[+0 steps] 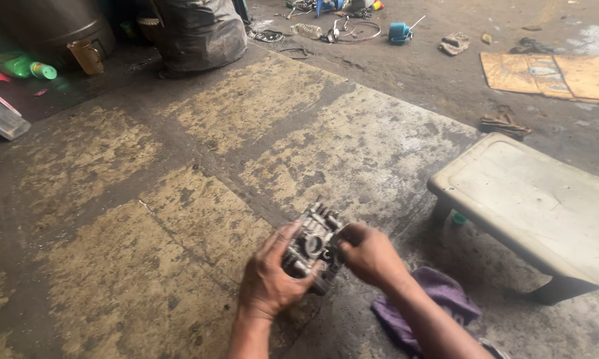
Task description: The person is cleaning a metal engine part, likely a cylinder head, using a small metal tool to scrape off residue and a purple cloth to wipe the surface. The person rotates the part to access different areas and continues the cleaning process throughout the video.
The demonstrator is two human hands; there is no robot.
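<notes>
A grey metal engine part (316, 240), like a carburettor with several small ports and screws, is held low in the middle of the head view, just above the stained concrete floor. My left hand (268, 280) wraps around its left side from below, thumb up along the edge. My right hand (370, 255) is closed against its right side, fingers curled at the top right corner. Whether a small tool is in the right hand is hidden by the fingers.
A purple rag (439, 299) lies on the floor under my right forearm. A low dirty white stool (539, 203) stands at the right. Flat cardboard (552, 75) lies far right; a green bottle (23, 66), a dark drum and scattered tools sit along the back.
</notes>
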